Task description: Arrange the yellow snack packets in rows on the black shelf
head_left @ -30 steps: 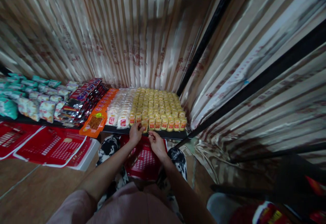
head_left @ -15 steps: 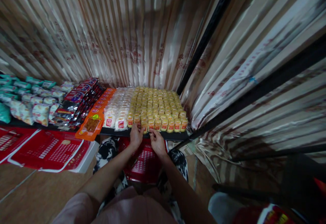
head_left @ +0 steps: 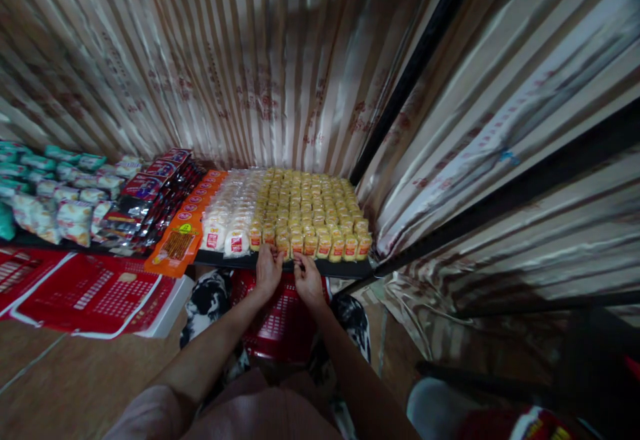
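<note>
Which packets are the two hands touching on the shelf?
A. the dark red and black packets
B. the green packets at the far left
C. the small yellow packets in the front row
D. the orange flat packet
C: both the left hand and the right hand rest at the front row of the small yellow packets, far from the other goods.

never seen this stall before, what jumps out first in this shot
A dense block of small yellow packets fills the right end of the dark shelf, with the left hand and right hand at its front row. Behind, striped shiny curtains cover the walls, and red baskets lie lower left.
</note>
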A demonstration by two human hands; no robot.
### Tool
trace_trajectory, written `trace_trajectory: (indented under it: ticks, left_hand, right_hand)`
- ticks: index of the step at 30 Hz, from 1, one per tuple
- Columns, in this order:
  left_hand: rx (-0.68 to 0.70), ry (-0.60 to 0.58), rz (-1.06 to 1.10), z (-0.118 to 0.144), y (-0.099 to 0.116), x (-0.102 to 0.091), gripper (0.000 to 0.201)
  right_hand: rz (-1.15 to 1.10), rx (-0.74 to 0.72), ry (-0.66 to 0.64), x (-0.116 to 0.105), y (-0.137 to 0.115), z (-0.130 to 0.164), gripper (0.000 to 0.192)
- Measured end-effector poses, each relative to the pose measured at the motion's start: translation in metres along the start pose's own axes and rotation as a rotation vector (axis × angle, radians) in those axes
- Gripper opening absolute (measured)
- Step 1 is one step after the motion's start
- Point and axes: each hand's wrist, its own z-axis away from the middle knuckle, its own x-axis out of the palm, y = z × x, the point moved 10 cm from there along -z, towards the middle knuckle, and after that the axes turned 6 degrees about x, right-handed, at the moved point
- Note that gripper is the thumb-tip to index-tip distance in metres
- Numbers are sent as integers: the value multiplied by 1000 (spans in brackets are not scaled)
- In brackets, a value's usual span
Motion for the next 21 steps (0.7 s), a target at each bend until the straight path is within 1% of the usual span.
trace_trajectory:
  ticks: [3, 8, 13, 17, 21]
  left_hand:
    - [32, -18, -73, 1, 2, 2, 6]
    - [-35, -41, -165, 4, 2, 1, 3]
    - [-43, -68, -103, 6, 1, 1, 4]
    - [-13, -52, -56, 7, -2, -3, 4]
    - [-34, -26, -19, 17, -11, -9, 9]
  right_hand:
    - [1, -18, 19, -1, 1, -1, 32]
    - [-1, -64, 23, -2, -2, 1, 35]
    - [-14, -99, 8, -3, -6, 4, 39]
    - [-37, -111, 25, -3, -9, 10, 33]
    - [-83, -74, 45, 2, -3, 23, 29]
